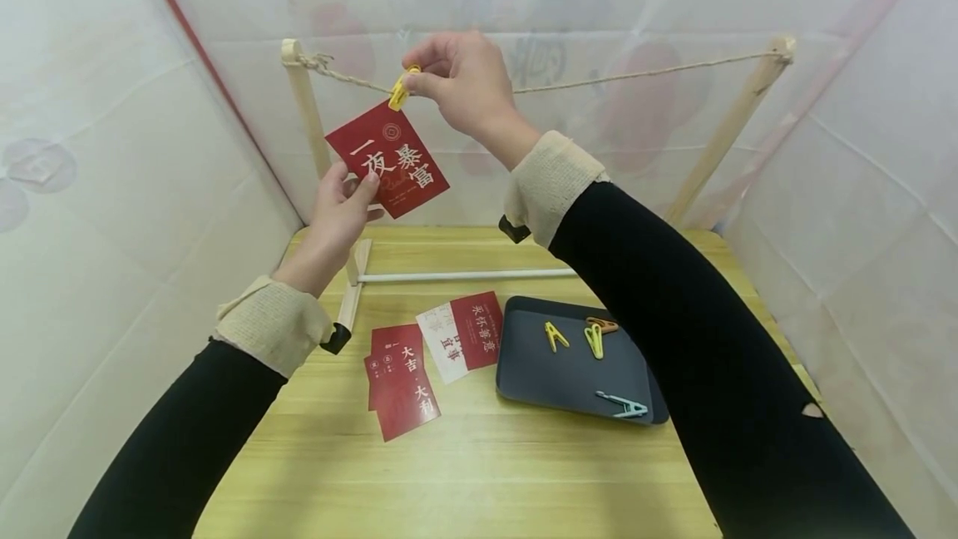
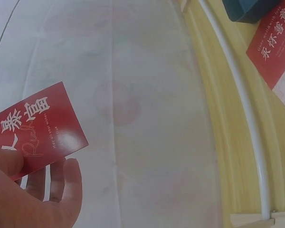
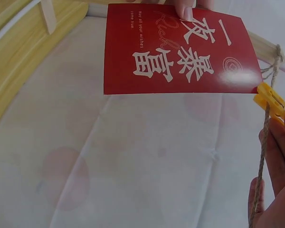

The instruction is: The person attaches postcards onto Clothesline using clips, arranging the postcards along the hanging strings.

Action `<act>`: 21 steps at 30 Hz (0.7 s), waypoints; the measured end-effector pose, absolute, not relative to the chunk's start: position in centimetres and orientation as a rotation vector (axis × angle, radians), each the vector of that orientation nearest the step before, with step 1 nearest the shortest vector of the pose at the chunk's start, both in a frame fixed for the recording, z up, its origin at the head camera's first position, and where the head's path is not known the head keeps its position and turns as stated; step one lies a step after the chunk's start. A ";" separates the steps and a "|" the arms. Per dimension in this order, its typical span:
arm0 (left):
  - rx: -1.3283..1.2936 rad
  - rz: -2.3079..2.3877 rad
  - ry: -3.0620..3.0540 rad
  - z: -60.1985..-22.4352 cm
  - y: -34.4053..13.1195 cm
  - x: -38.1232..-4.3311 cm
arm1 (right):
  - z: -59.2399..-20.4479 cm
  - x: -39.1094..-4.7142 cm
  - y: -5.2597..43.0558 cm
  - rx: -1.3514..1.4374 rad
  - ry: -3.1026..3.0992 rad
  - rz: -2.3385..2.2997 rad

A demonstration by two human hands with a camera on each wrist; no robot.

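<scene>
A red card [image 1: 387, 158] with white characters is tilted up at the rope [image 1: 636, 76]. My left hand [image 1: 340, 215] pinches its lower left edge, thumb over the printed face. With thumb and fingers my right hand [image 1: 471, 90] pinches a yellow clothespin [image 1: 400, 93], whose tip overlaps the card's top corner. In the right wrist view the clothespin [image 3: 271, 100] sits at the rope [image 3: 262, 166], its jaws at the corner of the card [image 3: 175, 52]. The left wrist view shows my thumb and curled fingers around the edge of the card [image 2: 42, 128].
The rope runs between two wooden posts [image 1: 729, 135], with a white rod [image 1: 464, 276] low between them. On the wooden table [image 1: 464, 472] lie red cards [image 1: 404, 385] and a red-and-white pair [image 1: 475, 331]. A dark tray [image 1: 554, 385] holds several clothespins [image 1: 594, 341].
</scene>
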State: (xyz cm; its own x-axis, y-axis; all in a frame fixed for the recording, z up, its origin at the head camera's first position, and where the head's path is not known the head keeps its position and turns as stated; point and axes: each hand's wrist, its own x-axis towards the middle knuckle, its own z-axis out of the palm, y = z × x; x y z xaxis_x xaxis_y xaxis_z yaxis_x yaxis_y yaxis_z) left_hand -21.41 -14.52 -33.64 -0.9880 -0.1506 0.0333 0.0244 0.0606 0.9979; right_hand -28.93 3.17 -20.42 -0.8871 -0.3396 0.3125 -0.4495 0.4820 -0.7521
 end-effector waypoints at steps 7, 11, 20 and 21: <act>0.140 -2.042 -2.220 -33.6 -14.8 -21.4 | -20.7 -28.6 2.7 0.677 -2.672 1.272; 0.150 -2.028 -2.229 -33.7 -15.1 -21.4 | -20.8 -28.4 2.6 0.687 -2.726 1.146; 0.162 -2.025 -2.252 -34.1 -15.1 -21.5 | -22.3 -27.8 3.6 0.741 -2.643 0.540; 0.152 -2.031 -2.257 -34.3 -15.1 -21.6 | -22.7 -27.5 4.0 0.765 -2.581 0.489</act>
State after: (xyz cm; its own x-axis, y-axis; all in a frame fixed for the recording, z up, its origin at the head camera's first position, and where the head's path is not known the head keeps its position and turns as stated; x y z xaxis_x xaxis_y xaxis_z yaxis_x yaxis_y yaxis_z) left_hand -21.58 -15.10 -34.32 -0.9898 -0.1420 0.0091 -0.0058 0.1047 0.9945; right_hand -27.53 3.98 -22.67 -0.7690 -0.4358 0.4676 -0.5767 0.7886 -0.2134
